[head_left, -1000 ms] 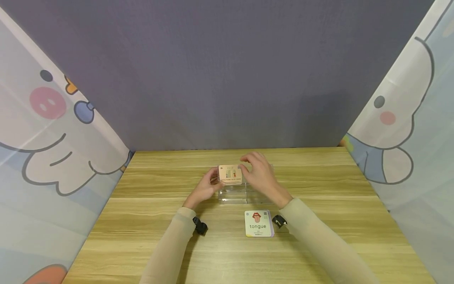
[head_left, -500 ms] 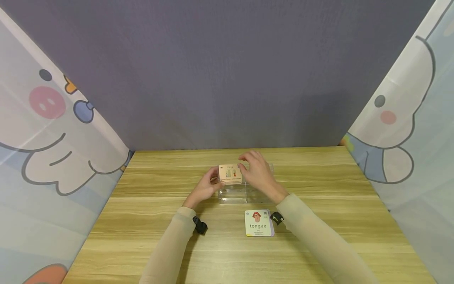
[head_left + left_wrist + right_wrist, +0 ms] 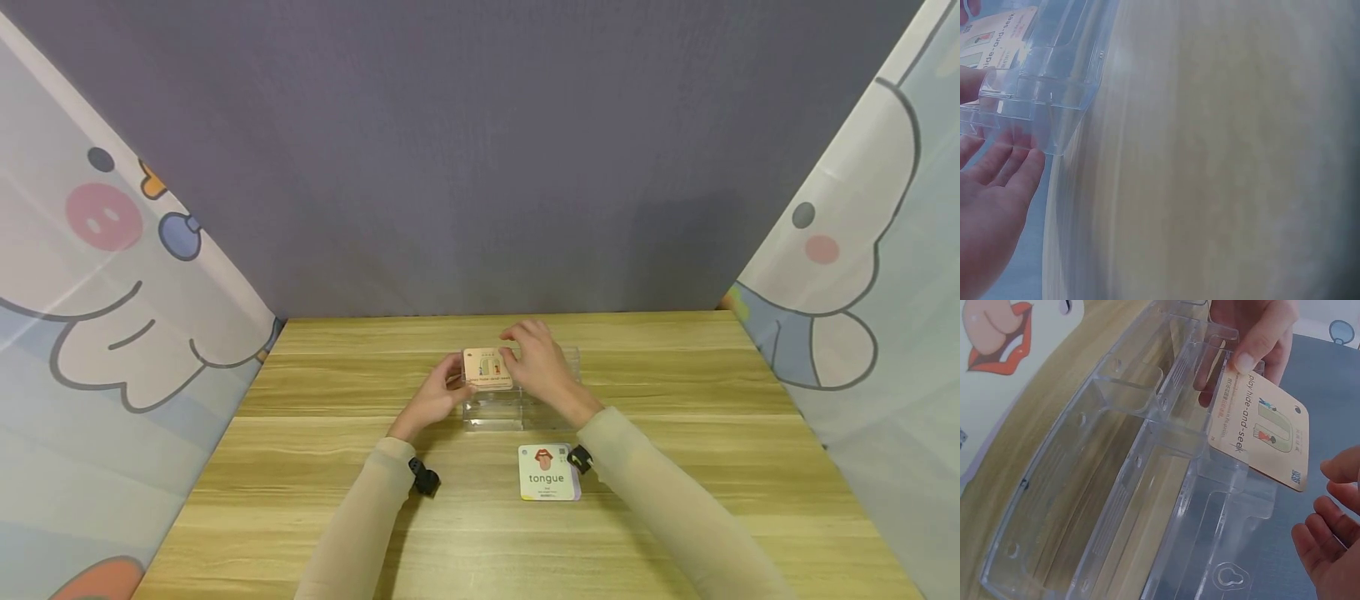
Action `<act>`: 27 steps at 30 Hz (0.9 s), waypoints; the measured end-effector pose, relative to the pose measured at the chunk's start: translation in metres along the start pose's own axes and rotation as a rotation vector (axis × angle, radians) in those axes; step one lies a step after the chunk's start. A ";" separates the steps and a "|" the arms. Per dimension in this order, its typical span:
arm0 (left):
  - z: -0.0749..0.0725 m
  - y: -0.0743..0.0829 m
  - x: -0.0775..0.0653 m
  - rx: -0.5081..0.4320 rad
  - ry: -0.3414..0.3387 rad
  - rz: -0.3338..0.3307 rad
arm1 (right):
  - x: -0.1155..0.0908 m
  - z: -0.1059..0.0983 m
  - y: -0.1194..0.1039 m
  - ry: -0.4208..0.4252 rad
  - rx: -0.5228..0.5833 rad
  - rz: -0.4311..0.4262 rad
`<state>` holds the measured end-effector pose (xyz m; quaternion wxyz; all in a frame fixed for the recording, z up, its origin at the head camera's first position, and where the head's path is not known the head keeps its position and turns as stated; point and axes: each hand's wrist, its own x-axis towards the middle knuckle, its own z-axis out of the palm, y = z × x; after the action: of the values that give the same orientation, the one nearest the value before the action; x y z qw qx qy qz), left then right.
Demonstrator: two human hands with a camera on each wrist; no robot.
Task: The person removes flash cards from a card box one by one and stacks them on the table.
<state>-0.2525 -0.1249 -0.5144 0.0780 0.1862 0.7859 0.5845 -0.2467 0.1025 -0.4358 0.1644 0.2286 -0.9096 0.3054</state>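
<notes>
A cream "play hide-and-seek" card stands in a back slot at the left side of a clear plastic tiered card holder. My left hand grips that end of the holder. In the right wrist view, the left thumb lies over the card's lower corner, and the other fingers are behind the clear plastic. My right hand is raised by the card's upper right corner, fingers loosely bent. From the right wrist, a gap shows between those fingers and the card.
A "tongue" card lies on the wooden table in front of the holder, with a purple-edged card partly showing beneath it. Black wrist cameras are on both wrists. A grey panel rises behind the table, with printed curtains at both sides.
My right hand and forearm have shifted slightly left, bringing the thumb nearer the card's corner. The left hand, card and holder stay in place.
</notes>
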 end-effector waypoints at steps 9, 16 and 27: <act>0.001 0.001 -0.001 0.009 0.010 -0.010 | -0.001 0.006 0.004 -0.039 -0.033 -0.016; 0.002 0.000 0.000 -0.011 0.000 0.002 | -0.002 0.010 0.006 -0.048 -0.051 -0.021; 0.002 0.002 -0.001 0.000 0.009 -0.013 | -0.003 0.010 0.005 -0.076 -0.052 -0.004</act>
<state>-0.2507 -0.1230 -0.5133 0.0781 0.1784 0.7873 0.5850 -0.2481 0.1006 -0.4466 0.1362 0.2374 -0.9223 0.2726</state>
